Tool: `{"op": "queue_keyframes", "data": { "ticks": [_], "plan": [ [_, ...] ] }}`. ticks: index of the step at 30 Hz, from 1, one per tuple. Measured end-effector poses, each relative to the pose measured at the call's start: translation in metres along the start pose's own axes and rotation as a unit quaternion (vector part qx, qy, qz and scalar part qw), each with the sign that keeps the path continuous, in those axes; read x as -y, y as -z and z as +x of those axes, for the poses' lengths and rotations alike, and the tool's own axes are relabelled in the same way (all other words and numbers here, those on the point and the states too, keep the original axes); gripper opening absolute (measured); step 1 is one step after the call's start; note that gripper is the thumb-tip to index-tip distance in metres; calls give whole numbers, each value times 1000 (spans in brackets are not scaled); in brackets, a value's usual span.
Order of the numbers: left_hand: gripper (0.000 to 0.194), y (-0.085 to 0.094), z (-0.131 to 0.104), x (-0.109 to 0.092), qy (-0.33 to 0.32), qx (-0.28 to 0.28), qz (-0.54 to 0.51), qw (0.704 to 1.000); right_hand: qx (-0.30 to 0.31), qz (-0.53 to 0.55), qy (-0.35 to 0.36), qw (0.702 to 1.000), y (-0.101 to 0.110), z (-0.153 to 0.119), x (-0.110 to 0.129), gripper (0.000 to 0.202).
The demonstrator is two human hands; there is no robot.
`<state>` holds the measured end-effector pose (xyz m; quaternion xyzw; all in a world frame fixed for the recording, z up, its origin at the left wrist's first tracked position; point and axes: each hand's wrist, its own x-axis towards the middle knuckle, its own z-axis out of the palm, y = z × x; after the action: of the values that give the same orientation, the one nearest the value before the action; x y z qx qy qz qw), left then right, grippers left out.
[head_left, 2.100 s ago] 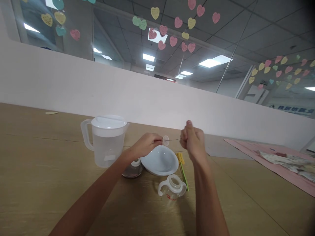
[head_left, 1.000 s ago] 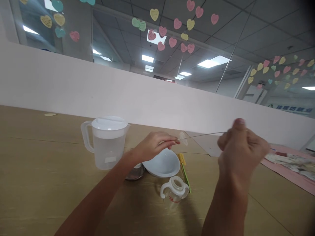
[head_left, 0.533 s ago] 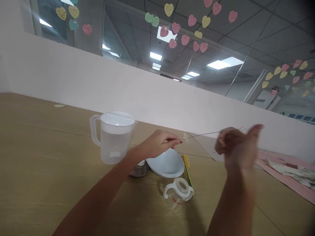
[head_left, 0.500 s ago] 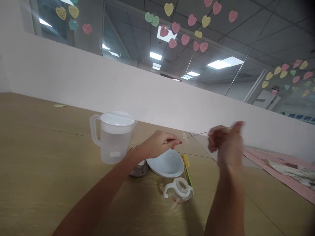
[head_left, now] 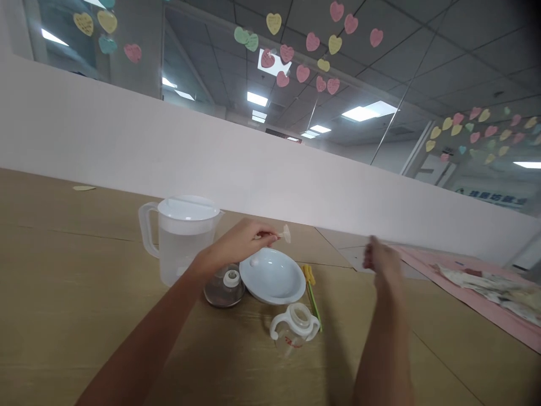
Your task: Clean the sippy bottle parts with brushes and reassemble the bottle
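My left hand (head_left: 249,238) pinches a small clear nipple-like piece (head_left: 287,233) above the back rim of a white bowl (head_left: 273,276). My right hand (head_left: 378,256) is raised to the right, smeared by motion, its fingers curled; whether it holds anything cannot be made out. In front of the bowl stands a clear bottle (head_left: 293,334) with a white two-handled collar. Left of the bowl, a white ring (head_left: 231,278) sits on something clear over a dark round base. A green stick with a yellow end (head_left: 310,274) lies right of the bowl.
A lidded translucent pitcher (head_left: 186,239) stands at the left, partly behind my left forearm. A pink sheet (head_left: 422,270) with crumpled cloth (head_left: 477,285) lies at the right. A white wall (head_left: 270,169) runs behind the table.
The thin line stretched between my hands no longer shows. My left hand with the clear piece has shifted left, and my right hand has dropped lower. The view has turned slightly.
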<state>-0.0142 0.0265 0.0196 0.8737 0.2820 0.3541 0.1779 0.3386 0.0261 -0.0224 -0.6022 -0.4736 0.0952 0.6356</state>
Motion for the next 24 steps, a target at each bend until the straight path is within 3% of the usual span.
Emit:
{"op": "queue_keyframes", "data": {
  "ticks": [3, 5, 8, 11, 16, 18, 20, 24],
  "plan": [
    [28, -9, 3, 6, -13, 0, 40, 999, 136, -28, -125, 982, -51, -12, -5, 35],
    [28, -15, 4, 8, -18, 2, 76, 997, 243, -45, -153, 957, -86, -21, -6, 32],
    [28, -22, 6, 11, -14, 4, 119, 993, 334, -61, -175, 924, -118, -31, -7, 33],
    [28, -24, 6, 15, -6, 9, 131, 991, 375, -95, -184, 904, -122, -31, -7, 34],
    [23, -26, 9, 21, -6, 16, 111, 994, 376, -121, -138, 908, -98, -31, 21, 22],
    [22, -27, 10, 21, 4, 3, 104, 995, 434, -73, -76, 895, -90, -39, 42, 21],
    [24, -28, 10, 19, 14, -8, 91, 996, 503, 6, -29, 864, -87, -49, 61, 36],
    [25, -31, 10, 11, 25, 0, 58, 998, 526, 117, -6, 842, -99, -61, 73, 42]
  ]
}}
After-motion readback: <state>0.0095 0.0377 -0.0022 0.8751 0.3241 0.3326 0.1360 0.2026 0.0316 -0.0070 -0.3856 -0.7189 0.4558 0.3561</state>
